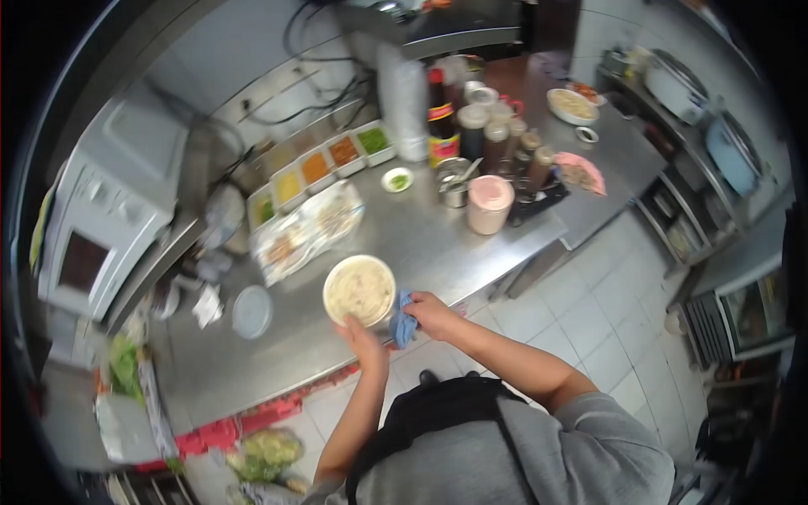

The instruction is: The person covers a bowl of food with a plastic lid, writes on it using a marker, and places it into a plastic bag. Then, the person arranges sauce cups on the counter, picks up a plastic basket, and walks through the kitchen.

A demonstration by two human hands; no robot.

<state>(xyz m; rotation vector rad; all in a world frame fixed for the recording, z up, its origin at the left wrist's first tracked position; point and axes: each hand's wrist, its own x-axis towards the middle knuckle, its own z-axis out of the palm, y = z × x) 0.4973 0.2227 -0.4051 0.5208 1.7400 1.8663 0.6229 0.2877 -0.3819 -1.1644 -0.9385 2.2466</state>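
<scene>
A round white bowl (337, 315) of pale, creamy-looking food is over the front part of the steel counter (454, 261). My left hand (364, 343) grips its near rim, thumb on top; the fingers beneath are mostly hidden. Just right of the bowl, my right hand (432, 315) is closed on a bunched blue cloth (405, 321). Whether the cloth touches the bowl I cannot tell. Behind the bowl lies a crumpled white wrapper (311, 229) with food bits on it. A pale round lid (252, 312) rests to the left.
Along the back stand several topping containers (316, 168) and a small dish of chopped greens (397, 179). Sauce bottles (497, 139), a metal pot (453, 192) and a pink-lidded tub (490, 206) crowd the right. A microwave (114, 202) is at left; a filled bowl (572, 105) sits far right.
</scene>
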